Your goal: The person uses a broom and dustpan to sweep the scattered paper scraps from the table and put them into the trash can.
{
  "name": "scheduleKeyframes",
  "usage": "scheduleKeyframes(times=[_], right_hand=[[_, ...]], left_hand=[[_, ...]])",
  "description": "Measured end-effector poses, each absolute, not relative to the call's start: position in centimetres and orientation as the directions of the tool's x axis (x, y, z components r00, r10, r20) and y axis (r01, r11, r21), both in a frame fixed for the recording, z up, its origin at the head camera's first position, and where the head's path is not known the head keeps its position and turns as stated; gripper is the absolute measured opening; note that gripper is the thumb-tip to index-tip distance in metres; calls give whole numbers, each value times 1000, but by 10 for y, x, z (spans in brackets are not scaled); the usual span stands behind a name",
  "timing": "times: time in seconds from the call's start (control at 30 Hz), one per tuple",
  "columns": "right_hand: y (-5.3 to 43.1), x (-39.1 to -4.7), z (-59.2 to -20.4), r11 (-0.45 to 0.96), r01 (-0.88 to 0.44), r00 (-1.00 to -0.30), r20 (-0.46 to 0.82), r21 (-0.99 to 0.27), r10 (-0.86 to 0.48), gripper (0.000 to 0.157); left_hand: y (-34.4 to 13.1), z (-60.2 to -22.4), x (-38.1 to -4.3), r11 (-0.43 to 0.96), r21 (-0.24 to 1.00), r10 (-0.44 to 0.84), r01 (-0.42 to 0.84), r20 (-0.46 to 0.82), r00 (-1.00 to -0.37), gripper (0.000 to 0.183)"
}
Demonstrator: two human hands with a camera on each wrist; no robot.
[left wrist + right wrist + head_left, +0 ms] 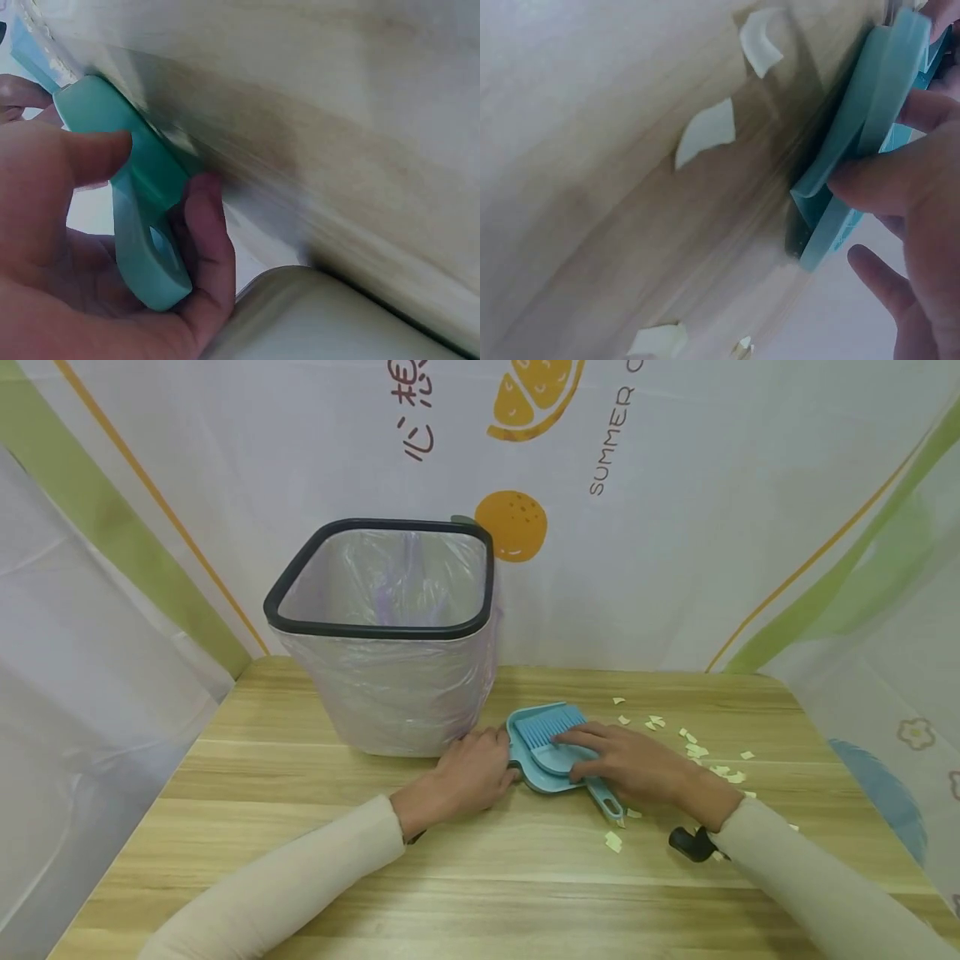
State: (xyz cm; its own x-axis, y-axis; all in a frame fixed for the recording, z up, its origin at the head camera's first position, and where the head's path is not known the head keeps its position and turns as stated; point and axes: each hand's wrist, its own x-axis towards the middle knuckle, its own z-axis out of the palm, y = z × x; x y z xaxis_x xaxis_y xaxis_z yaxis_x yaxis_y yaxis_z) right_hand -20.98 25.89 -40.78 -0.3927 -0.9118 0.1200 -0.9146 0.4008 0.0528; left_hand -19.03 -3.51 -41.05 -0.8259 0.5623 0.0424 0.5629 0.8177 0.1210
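Note:
A light-blue hand brush (555, 762) lies over the matching blue dustpan (542, 781), its bristles toward the back and its looped handle pointing to the front right. My left hand (474, 770) grips the dustpan by its handle, and the left wrist view shows fingers curled around that green-blue handle (150, 247). With thumb and fingers, my right hand (630, 762) holds the brush head from the right side. In the right wrist view the thumb presses the edge of the brush (889, 90), while another finger stands off it.
A bin (390, 693) with a black rim and clear liner stands behind my left hand. Small pale paper scraps (696, 750) lie scattered right of the dustpan on the wooden table (480, 893). A black object (692, 843) shows by my right wrist. A printed curtain hangs behind.

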Motion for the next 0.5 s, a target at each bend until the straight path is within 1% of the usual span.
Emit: scheduleKeyframes(times=[0.27,0.4,0.5], right_hand=[[256,-210,-404,347,-900,-338,82,265,-938,44],[255,-209,-403,319,-888,-310,82,331,-947,39],[254,-209,-402,306,-873,-293,95,380,-951,43]], left_hand=[[-36,-412,-191,826,68,559,559,25,-829,56],[-37,-414,-191,821,49,568,568,29,-823,49],[-37,-415,-192,815,45,576,577,33,-817,45]])
